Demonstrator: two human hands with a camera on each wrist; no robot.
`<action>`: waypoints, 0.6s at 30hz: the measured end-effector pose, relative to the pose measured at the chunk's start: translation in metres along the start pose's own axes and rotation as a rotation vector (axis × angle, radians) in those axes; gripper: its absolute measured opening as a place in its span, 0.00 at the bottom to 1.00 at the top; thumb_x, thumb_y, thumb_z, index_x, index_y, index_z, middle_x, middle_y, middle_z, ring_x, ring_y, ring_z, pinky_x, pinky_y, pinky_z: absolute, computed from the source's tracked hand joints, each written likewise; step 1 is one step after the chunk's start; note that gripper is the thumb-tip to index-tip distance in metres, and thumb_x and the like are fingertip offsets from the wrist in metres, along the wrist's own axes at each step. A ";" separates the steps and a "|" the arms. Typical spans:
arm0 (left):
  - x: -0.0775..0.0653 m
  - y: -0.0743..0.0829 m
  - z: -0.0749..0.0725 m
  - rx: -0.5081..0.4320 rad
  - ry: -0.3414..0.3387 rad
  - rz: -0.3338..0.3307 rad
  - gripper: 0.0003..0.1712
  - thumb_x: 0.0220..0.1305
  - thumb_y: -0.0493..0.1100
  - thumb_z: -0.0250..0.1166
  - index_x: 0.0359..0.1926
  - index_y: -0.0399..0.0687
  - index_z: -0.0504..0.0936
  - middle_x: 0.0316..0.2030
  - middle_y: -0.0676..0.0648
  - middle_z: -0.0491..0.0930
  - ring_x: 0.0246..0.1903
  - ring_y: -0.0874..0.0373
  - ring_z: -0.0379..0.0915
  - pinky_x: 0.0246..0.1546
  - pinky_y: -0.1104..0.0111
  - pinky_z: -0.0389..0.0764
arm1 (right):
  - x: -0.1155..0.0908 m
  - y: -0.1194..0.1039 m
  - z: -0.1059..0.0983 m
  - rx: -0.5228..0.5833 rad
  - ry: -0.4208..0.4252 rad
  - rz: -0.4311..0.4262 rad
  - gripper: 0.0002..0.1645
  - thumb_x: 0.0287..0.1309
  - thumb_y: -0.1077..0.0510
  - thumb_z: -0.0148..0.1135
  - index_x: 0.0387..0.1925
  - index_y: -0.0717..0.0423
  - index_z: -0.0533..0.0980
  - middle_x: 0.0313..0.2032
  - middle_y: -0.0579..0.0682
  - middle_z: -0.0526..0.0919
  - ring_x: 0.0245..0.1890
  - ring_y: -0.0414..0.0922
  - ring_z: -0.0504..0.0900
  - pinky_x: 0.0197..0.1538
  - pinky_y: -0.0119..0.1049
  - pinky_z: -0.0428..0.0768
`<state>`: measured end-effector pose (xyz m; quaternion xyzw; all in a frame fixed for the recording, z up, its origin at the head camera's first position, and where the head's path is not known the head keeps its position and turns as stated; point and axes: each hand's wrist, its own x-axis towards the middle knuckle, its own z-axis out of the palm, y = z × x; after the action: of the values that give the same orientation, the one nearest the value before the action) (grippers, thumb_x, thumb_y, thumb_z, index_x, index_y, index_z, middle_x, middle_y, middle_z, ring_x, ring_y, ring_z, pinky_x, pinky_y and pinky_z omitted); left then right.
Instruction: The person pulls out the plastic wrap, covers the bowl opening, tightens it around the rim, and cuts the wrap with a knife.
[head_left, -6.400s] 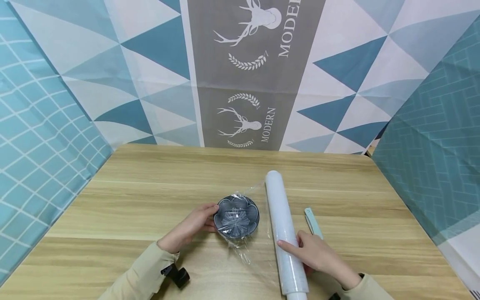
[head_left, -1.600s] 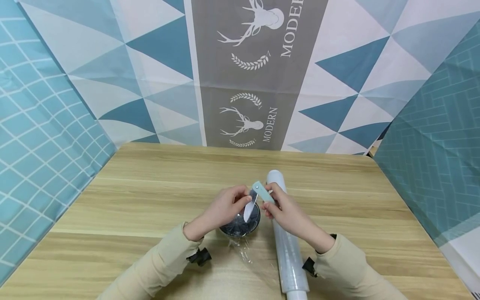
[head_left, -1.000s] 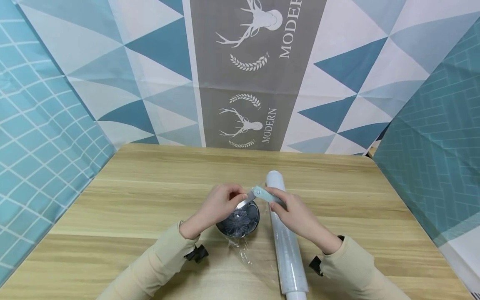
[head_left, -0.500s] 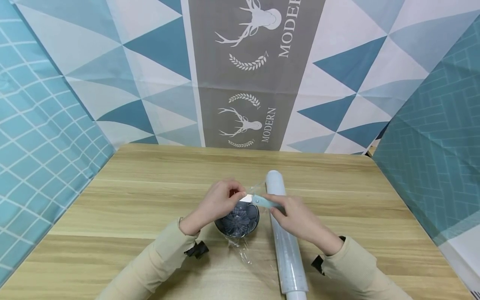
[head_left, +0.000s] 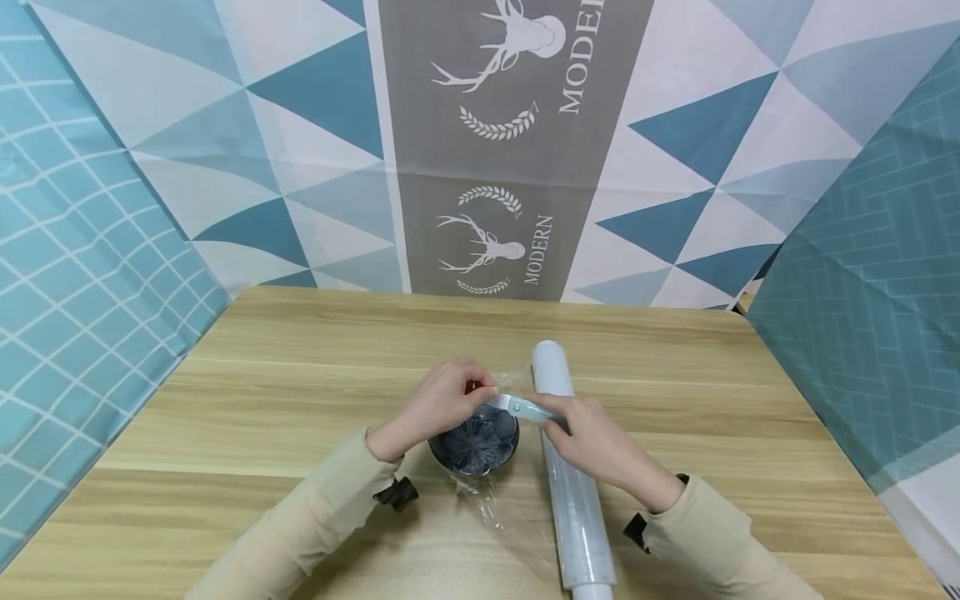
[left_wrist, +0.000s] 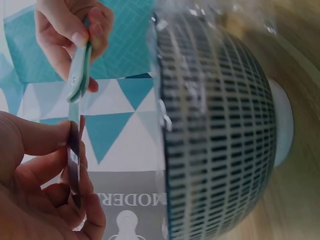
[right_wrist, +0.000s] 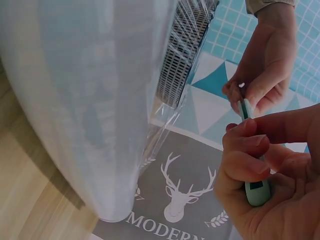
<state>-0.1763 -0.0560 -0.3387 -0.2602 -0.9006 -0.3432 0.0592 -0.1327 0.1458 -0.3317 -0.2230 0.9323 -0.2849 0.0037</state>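
Above a dark bowl (head_left: 476,450), both hands hold a folding knife (head_left: 528,409) with a mint-green handle. My left hand (head_left: 448,396) pinches its metal blade (left_wrist: 74,155) between thumb and fingers, as the left wrist view shows. The fingers of my right hand (head_left: 592,437) are curled round the handle, whose butt end shows in the right wrist view. The blade stands swung out, roughly in line with the handle. Clear cling film is stretched over the bowl's mouth, and the bowl's outer wall (left_wrist: 215,125) has a dark grid pattern. My left hand hides part of the rim.
A long cling film roll (head_left: 577,508) lies right of the bowl, under my right hand in the head view. Loose film (head_left: 487,508) runs from the bowl toward it. All this rests on a wooden table (head_left: 315,350) with patterned cloths behind and at the sides.
Earlier my left hand was at the bowl, my right hand on the roll, and the knife lay on the table. Since then both hands took the knife, and its blade swung from folded-down to nearly straight.
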 end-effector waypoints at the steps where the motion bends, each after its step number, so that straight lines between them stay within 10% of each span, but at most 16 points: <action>1: 0.002 -0.001 0.001 0.003 -0.006 0.008 0.03 0.50 0.42 0.61 0.23 0.50 0.79 0.18 0.58 0.68 0.19 0.66 0.61 0.20 0.75 0.65 | 0.000 0.000 0.000 -0.007 0.004 0.003 0.22 0.50 0.63 0.51 0.50 0.49 0.70 0.18 0.44 0.70 0.08 0.33 0.61 0.13 0.28 0.64; 9: 0.018 -0.005 -0.002 -0.045 -0.073 -0.005 0.06 0.52 0.43 0.60 0.31 0.47 0.80 0.22 0.56 0.75 0.22 0.65 0.67 0.24 0.74 0.68 | 0.007 0.006 -0.004 0.044 0.002 0.103 0.20 0.51 0.63 0.49 0.49 0.54 0.70 0.14 0.44 0.68 0.08 0.36 0.61 0.11 0.29 0.62; 18: 0.039 -0.011 -0.007 -0.035 -0.007 -0.194 0.18 0.52 0.44 0.58 0.43 0.39 0.75 0.40 0.44 0.75 0.39 0.52 0.70 0.39 0.64 0.70 | 0.018 0.021 -0.010 0.074 0.086 0.204 0.19 0.51 0.63 0.47 0.48 0.60 0.68 0.24 0.50 0.77 0.12 0.39 0.65 0.14 0.31 0.64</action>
<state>-0.2163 -0.0505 -0.3290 -0.1739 -0.9156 -0.3622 0.0181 -0.1592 0.1592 -0.3321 -0.1144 0.9383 -0.3264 0.0011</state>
